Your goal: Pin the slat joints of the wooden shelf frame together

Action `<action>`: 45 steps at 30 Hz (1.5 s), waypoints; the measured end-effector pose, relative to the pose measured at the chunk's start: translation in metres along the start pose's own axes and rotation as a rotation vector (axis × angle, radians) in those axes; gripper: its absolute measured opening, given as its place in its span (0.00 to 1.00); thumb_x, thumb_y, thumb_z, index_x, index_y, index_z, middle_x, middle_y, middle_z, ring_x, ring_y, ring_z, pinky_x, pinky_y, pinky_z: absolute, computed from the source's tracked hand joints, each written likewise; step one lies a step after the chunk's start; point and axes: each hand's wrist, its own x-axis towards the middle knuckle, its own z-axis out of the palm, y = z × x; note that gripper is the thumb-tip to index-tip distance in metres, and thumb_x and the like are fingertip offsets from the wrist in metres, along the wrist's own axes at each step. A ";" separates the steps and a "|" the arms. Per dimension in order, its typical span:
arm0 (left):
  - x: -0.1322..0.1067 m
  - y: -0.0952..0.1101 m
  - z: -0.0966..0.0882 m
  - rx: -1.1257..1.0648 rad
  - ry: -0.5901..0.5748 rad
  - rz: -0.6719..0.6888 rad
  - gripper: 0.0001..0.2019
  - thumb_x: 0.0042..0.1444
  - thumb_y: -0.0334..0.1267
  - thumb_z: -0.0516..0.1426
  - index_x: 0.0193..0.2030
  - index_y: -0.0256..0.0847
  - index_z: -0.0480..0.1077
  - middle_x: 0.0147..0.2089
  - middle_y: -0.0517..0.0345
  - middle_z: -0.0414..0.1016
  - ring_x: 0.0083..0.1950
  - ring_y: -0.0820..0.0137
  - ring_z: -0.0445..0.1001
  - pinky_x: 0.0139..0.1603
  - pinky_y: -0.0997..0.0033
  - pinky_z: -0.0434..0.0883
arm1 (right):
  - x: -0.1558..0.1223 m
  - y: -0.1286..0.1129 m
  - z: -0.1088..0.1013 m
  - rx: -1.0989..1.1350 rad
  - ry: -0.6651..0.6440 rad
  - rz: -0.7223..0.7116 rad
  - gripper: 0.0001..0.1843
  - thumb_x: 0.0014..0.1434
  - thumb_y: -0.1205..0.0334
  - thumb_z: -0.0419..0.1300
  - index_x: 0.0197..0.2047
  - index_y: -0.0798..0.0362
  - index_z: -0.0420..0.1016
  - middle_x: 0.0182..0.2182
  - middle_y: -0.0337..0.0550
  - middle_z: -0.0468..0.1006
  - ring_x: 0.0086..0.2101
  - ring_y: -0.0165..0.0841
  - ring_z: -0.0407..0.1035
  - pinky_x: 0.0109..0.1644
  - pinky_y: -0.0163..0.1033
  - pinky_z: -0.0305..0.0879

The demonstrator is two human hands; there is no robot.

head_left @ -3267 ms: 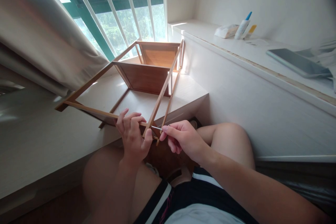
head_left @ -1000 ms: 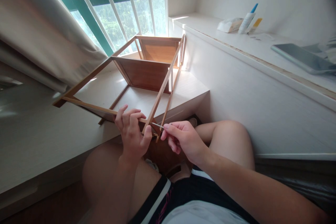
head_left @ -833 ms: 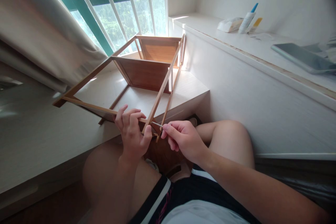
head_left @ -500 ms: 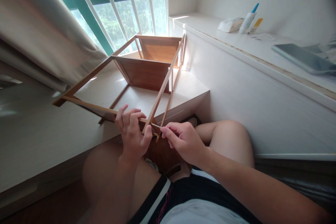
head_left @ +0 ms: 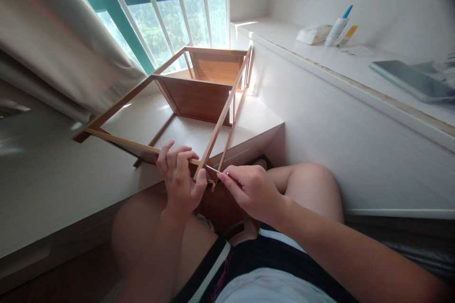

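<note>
Rack position: wooden rack (head_left: 197,99) lies on its side on the white ledge (head_left: 46,184), centre of frame. It runs from the window at upper centre down toward the person's lap, and the near end overhangs the ledge edge above the knees.

Left hand (head_left: 179,184) is closed round the near crossbar (head_left: 124,142) right at the corner joint (head_left: 203,173), lower centre. Fingers curl over the top, thumb presses on the long slat. Right hand (head_left: 252,189) pinches a thin metal tool (head_left: 212,169) between thumb and forefinger, other fingers tucked in. The tool tip sits at that same joint. Can't tell if it's a hex key or a driver, too small.

Handling, my read:
- Light and fairly stiff overall, but the slats are long and thin, so they will likely flex or rack if levered mid-span.
- The two solid panels further up look like the strongest part.
- Best grip points are the corners and where bars meet panels, not the middle of a slat.
- The finish looks smooth, so bare fingers could slip. Wrapping the bar as the left hand does seems sound.
- The tool is small and slick, pinch grip only, and easy to drop into the gap by the lap.

Around: curtain (head_left: 53,42) upper left, window bars (head_left: 170,4) top centre. The raised counter (head_left: 277,38) on the right carries a tissue pack (head_left: 314,34), a white tube (head_left: 339,26) and, at far right, a tablet (head_left: 408,80), all well apart from both hands.
</note>
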 end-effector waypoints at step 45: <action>0.000 0.001 -0.001 -0.005 0.000 -0.006 0.09 0.55 0.41 0.52 0.41 0.42 0.65 0.51 0.46 0.68 0.68 0.49 0.53 0.67 0.46 0.52 | 0.011 0.001 0.009 1.186 -0.162 0.563 0.22 0.62 0.49 0.57 0.26 0.58 0.75 0.10 0.35 0.66 0.11 0.23 0.54 0.15 0.28 0.48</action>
